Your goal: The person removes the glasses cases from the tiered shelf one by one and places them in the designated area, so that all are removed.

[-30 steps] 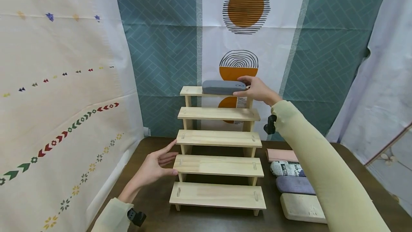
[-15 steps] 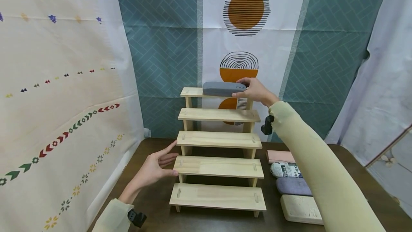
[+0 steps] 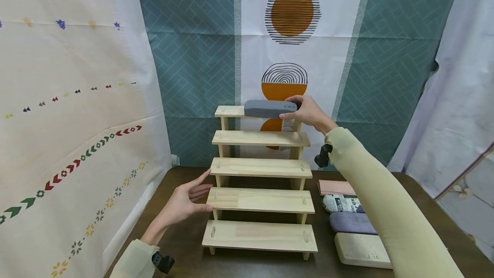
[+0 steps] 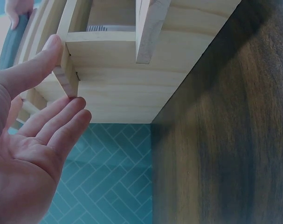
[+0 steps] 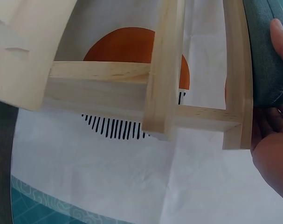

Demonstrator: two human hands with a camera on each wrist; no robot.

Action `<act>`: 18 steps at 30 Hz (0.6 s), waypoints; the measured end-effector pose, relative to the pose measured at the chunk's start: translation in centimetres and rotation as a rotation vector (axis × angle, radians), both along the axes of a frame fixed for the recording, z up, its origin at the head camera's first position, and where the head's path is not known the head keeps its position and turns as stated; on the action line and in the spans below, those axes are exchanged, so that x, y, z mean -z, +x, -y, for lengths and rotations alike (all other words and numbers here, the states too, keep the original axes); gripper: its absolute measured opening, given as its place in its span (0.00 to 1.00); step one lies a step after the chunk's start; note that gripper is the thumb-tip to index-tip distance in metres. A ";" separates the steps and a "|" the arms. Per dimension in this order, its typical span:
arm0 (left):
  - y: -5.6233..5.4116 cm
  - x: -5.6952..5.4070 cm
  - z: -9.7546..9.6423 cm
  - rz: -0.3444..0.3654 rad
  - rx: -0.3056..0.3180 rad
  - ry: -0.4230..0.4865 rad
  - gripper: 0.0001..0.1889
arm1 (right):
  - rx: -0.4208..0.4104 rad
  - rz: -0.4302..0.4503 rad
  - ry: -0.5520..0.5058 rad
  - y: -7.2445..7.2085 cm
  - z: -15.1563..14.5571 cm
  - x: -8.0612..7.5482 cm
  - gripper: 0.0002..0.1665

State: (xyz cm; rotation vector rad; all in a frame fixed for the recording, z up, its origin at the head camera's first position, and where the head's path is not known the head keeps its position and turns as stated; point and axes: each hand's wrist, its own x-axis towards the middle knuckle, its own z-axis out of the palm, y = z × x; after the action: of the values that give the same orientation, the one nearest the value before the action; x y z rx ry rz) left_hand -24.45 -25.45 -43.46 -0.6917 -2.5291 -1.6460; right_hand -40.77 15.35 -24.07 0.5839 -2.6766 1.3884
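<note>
A wooden five-tier step rack (image 3: 260,167) stands in the middle in the head view. On its top board lies a blue-grey glasses case (image 3: 266,109) with a small spectacles print near its right end. My right hand (image 3: 310,113) grips that end, thumb in front and fingers behind; the right wrist view shows the case (image 5: 268,56) against the top board. My left hand (image 3: 181,203) is at the rack's left side, fingers extended. In the left wrist view, its thumb (image 4: 36,70) and fingertips touch the end of one board (image 4: 66,74).
Right of the rack, a pink case (image 3: 335,187), a newspaper-print case (image 3: 341,204), a purple case (image 3: 352,222) and a cream case (image 3: 362,248) lie in a row on the dark table (image 3: 185,265), partly behind the right sleeve. Patterned cloths (image 3: 193,76) hang behind and beside.
The glasses case has shifted slightly right along the top board, with my right hand still gripping it. My left hand keeps its place at the rack; the head view has moved a little.
</note>
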 end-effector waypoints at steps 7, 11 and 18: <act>0.0 0.0 0.0 0.001 0.003 0.008 0.55 | -0.022 -0.026 -0.048 1.2 -0.7 0.5 0.37; 0.1 0.0 0.0 -0.005 0.004 0.011 0.55 | -0.025 -0.037 -0.059 2.1 -1.1 0.6 0.36; 0.1 0.1 0.0 -0.019 0.006 0.008 0.55 | -0.049 -0.079 -0.068 3.6 -1.6 1.1 0.34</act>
State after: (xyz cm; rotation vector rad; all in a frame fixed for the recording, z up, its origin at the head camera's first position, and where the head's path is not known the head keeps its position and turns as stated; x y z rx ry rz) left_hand -24.32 -25.41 -43.52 -0.7112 -2.5081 -1.6428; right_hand -37.16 16.93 -25.22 0.6867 -2.5599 1.4310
